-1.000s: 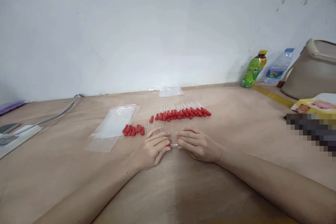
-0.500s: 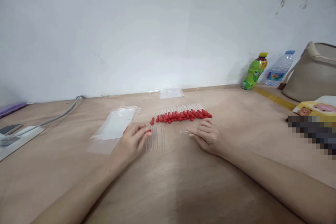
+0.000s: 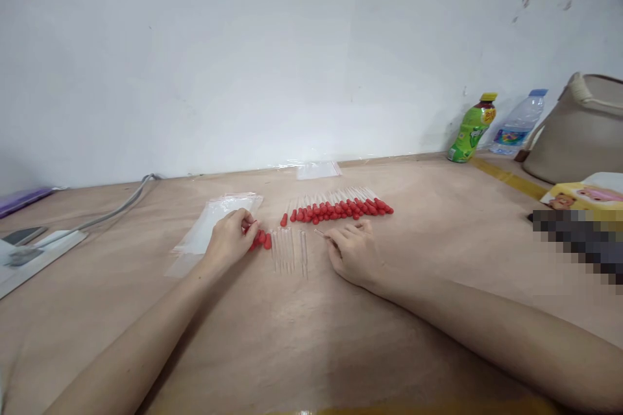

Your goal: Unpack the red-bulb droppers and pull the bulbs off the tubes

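Observation:
My left hand [image 3: 231, 238] is closed in a pinch at a small pile of red rubber bulbs [image 3: 267, 242], with red showing at its fingertips. My right hand [image 3: 354, 251] pinches a thin clear glass dropper tube [image 3: 318, 233], whose end sticks out to the left. Between the hands, several bare glass tubes [image 3: 287, 251] lie side by side. Behind them stretches a row of droppers fitted with red bulbs [image 3: 341, 209], their glass stems pointing at the wall.
Clear plastic bags [image 3: 207, 224] lie at the left, and another bag [image 3: 318, 170] is near the wall. A grey cable [image 3: 119, 209] runs along the left. A green drink bottle [image 3: 471, 130], a water bottle [image 3: 518, 123], a beige bag [image 3: 574, 136] and a yellow pack [image 3: 584, 201] stand at the right.
My left hand has drawn back and left from beside the glass tubes, uncovering the pile of red bulbs. My right hand has moved left with its glass tube, closer to the bare tubes.

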`<move>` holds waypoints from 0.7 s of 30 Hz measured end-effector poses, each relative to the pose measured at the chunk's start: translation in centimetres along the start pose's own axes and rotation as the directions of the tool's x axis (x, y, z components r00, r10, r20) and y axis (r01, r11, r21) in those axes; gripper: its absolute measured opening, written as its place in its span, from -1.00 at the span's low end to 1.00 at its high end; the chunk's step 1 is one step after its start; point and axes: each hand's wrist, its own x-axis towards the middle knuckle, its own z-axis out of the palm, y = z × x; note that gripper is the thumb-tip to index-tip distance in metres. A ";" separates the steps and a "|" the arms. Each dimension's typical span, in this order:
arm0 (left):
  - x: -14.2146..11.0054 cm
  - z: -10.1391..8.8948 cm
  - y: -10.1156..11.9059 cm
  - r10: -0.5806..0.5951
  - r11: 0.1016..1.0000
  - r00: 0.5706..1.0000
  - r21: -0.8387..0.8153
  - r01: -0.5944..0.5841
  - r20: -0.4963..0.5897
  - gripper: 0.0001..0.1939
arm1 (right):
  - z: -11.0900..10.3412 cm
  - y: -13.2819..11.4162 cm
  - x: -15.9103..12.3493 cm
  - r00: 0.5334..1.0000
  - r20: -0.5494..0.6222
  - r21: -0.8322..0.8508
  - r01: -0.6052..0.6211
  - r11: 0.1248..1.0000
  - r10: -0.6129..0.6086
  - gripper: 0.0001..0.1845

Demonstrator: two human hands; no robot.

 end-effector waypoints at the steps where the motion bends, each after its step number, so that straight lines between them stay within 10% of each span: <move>1: -0.1 0.3 0.1 0.016 1.000 1.000 0.015 -0.015 -0.012 -0.81 | 0.2 -0.3 0.2 1.000 0.001 -0.004 0.001 1.000 -0.001 -0.82; 21: 2.9 1.4 3.3 -0.042 0.997 0.988 0.063 0.033 0.146 -0.74 | 0.4 -2.2 0.9 0.982 0.175 0.153 0.051 0.987 -0.077 -0.55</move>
